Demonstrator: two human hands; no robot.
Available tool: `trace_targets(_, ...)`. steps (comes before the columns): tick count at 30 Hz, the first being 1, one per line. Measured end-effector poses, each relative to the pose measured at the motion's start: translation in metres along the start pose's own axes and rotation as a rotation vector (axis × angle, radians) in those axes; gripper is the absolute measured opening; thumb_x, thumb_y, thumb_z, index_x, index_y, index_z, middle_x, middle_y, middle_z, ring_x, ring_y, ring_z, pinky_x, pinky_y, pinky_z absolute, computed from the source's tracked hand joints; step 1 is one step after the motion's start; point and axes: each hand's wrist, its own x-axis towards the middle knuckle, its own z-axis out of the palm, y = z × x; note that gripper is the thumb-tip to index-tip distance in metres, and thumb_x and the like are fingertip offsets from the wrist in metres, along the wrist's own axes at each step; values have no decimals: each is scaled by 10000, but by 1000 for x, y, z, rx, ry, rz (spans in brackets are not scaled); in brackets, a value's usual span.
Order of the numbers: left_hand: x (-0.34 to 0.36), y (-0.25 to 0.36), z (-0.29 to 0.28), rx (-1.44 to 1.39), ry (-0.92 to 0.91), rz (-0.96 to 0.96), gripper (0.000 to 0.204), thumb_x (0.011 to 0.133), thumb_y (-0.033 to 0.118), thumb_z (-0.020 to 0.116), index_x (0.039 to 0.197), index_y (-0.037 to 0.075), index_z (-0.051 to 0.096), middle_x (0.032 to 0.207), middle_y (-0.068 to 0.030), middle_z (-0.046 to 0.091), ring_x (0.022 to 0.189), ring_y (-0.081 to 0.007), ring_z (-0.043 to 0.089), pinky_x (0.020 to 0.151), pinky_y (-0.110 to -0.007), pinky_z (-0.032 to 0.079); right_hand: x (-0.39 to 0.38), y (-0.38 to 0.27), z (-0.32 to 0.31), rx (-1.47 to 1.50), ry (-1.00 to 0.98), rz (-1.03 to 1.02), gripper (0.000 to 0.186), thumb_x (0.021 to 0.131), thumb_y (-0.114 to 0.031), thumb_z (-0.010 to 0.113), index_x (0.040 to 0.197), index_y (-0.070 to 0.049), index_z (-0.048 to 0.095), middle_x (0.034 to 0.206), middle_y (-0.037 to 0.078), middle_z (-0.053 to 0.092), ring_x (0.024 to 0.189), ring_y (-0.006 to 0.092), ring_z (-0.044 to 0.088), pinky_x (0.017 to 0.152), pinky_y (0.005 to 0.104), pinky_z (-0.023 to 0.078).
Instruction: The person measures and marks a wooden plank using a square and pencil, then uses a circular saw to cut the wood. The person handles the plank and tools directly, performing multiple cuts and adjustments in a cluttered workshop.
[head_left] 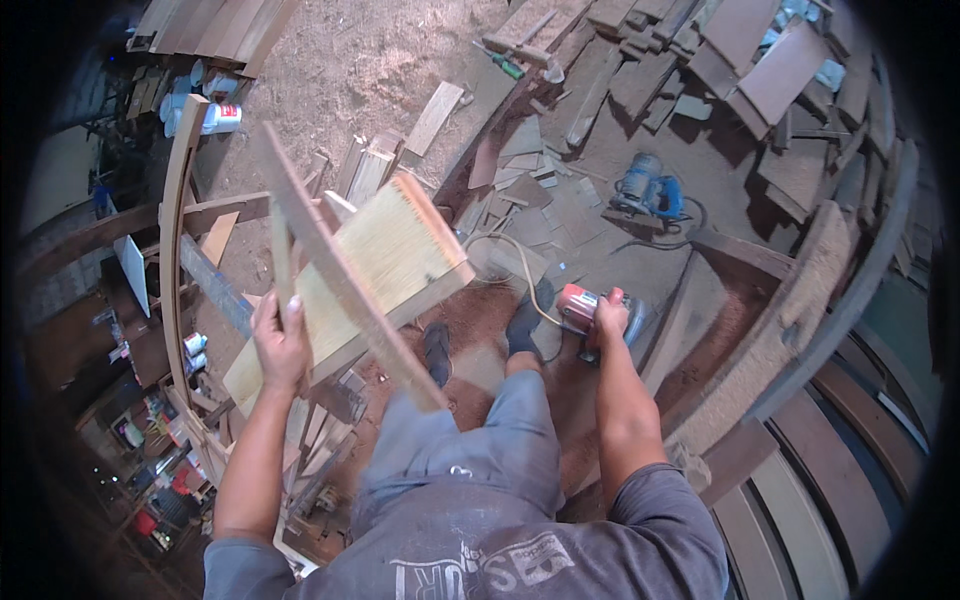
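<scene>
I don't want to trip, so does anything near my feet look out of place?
Yes: wood offcuts lie strewn ahead near a blue power tool, and a pale cord loops beside your right foot to the red power tool; both look like trip hazards.

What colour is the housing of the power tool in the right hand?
The housing is red, best seen in the head view.

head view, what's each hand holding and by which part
The right hand holds a red power tool from above, seemingly by its handle. The left hand grips a pale wooden strip toward its lower end in the picture.
</scene>
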Motion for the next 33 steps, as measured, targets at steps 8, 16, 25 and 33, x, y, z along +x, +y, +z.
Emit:
trace_targets(8,-30,-6,-10,-86,10,-183,396,1121,230,568,1405,-43,607,1267,-83,640,1197,-176,583,1087,-333,435,134,24,51,-287,-98,-86,554,934,-378,656,1275,53,726,1276,340,728,1265,486,685,1111,536,520)
trace_targets(16,-24,-4,-10,-171,-38,-184,513,1126,264,554,1520,-64,524,1417,-117,639,1326,-192,570,1150,-351,419,251,14,126,-372,-105,-286,801,978,-376,658,1680,-115,375,1523,274,631,1401,445,620,1158,494,484)
trace_targets(25,-21,1,-4,30,22,-103,406,1071,311,627,1320,0,706,1235,-144,725,1135,-281,632,1068,-414,430,-70,-247,62,749,-700,-824,412,1130,-312,640,1373,6,738,1341,149,765,1311,245,671,1157,386,481)
trace_targets(33,-2,8,-1,167,136,126,372,1028,388,695,1108,25,715,1061,-167,725,1023,-378,657,1006,-487,433,-243,-402,-131,342,-702,-1547,243,1052,-223,715,1124,0,779,1024,197,743,947,269,740,853,384,570)
